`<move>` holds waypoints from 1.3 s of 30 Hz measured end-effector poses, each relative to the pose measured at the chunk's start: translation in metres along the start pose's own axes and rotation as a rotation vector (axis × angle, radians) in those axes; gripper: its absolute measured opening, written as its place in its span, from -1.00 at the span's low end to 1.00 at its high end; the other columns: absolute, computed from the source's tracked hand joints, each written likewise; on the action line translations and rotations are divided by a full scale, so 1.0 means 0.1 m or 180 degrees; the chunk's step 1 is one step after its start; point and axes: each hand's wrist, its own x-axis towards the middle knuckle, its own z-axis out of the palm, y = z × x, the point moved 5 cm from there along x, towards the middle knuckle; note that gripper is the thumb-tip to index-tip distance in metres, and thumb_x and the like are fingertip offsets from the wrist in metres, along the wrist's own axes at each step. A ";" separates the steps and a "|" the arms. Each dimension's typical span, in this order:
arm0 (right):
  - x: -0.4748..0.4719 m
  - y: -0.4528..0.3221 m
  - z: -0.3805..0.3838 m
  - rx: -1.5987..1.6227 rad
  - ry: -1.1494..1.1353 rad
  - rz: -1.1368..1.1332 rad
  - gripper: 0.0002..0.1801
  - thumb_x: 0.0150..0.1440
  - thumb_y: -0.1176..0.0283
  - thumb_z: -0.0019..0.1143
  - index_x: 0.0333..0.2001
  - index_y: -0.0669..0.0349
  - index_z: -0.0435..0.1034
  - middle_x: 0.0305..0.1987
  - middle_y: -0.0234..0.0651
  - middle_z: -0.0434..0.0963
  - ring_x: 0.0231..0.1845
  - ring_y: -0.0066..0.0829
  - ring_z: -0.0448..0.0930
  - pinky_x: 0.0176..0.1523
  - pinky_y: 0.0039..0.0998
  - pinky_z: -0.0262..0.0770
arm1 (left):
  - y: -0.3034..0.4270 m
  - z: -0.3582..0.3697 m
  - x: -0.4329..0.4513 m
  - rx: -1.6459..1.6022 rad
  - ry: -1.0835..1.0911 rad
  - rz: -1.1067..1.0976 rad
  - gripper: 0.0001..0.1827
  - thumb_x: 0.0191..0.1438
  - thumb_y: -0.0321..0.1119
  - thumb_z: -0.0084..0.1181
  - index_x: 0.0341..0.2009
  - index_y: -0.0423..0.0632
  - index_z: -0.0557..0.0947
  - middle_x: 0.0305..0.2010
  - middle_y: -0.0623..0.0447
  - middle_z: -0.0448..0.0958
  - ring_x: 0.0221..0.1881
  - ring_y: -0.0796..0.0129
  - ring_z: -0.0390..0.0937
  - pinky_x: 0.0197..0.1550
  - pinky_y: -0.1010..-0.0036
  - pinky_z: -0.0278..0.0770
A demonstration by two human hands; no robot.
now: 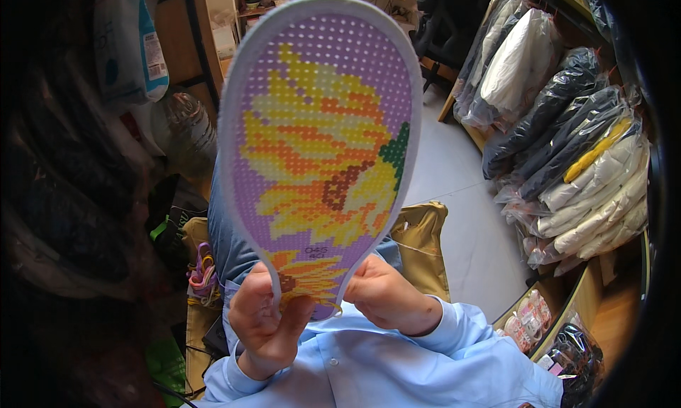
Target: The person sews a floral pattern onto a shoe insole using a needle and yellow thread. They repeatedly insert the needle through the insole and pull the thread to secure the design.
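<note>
A perforated insole [319, 131] with a pale edging and a printed flower pattern in yellow, orange, purple, green and brown stands upright before me. My left hand [271, 323] grips its narrow lower end, the thumb across the front. At the lower right edge my right hand [388, 296] has its fingers curled against the insole, partly hidden behind it. A short loop of yellow thread [336, 308] shows at the bottom rim by my right hand. Small holes cover the insole's surface, and it bears a few printed marks.
Bundles of coloured thread [203, 275] lie on tan cloth [425, 238] beside my leg. Plastic-covered padded jackets [574, 158] hang at the right, above packed shoes [526, 320]. A black office chair [447, 25] stands behind. Bags and a clear plastic bottle [183, 126] are at the left.
</note>
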 end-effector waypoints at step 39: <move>-0.40 -0.51 0.61 -0.4007 0.0381 -0.3261 -0.55 -0.28 0.78 0.24 -0.19 0.42 0.49 -0.32 -0.21 0.45 -0.46 -0.40 0.49 -0.41 -0.48 0.49 | -0.27 0.26 -0.19 -0.5391 -0.0808 -0.2756 -0.60 0.04 -0.45 0.14 -0.02 -0.14 0.37 -0.42 0.05 0.42 -0.53 0.49 0.35 -0.50 0.67 0.34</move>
